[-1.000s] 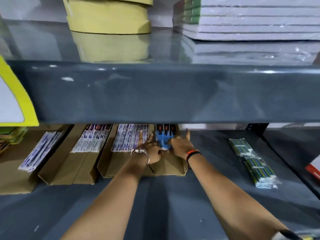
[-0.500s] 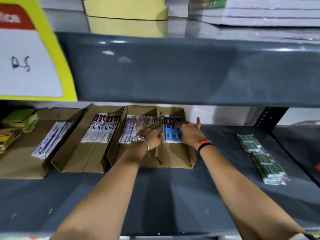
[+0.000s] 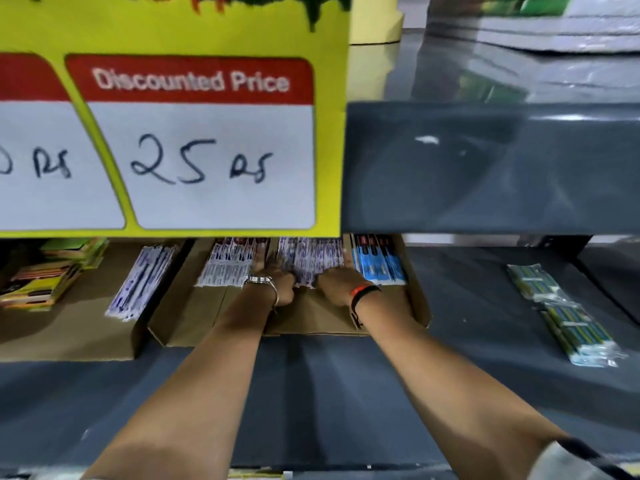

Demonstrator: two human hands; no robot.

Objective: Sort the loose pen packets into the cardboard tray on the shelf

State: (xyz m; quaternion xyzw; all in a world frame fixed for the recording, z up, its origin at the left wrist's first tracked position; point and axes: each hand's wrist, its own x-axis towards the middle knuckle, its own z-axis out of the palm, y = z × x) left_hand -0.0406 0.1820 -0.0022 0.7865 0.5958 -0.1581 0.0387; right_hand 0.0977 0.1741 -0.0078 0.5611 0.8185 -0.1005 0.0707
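An open cardboard tray [image 3: 346, 318] stands on the grey shelf under the upper shelf's edge. It holds a stack of white-and-purple pen packets [image 3: 311, 256] on its left side and blue pen packets [image 3: 379, 266] on its right. My left hand [image 3: 282, 287], with a watch on the wrist, curls around the near left corner of the white-and-purple stack. My right hand [image 3: 337, 284], with a red-and-black band on the wrist, grips the stack's near right corner, just beside the blue packets. The fingertips are hidden among the packets.
Two more cardboard trays [image 3: 187, 317] [image 3: 69, 329] with white packets stand to the left, past them a colourful stack [image 3: 45, 277]. Green-and-yellow packets [image 3: 562, 315] lie loose on the shelf at the right. A yellow price sign [image 3: 173, 133] and the upper shelf's edge [image 3: 485, 168] hang overhead.
Both hands have moved left from the blue packets to the white-and-purple stack. The view has swung so that the yellow price sign now fills the upper left.
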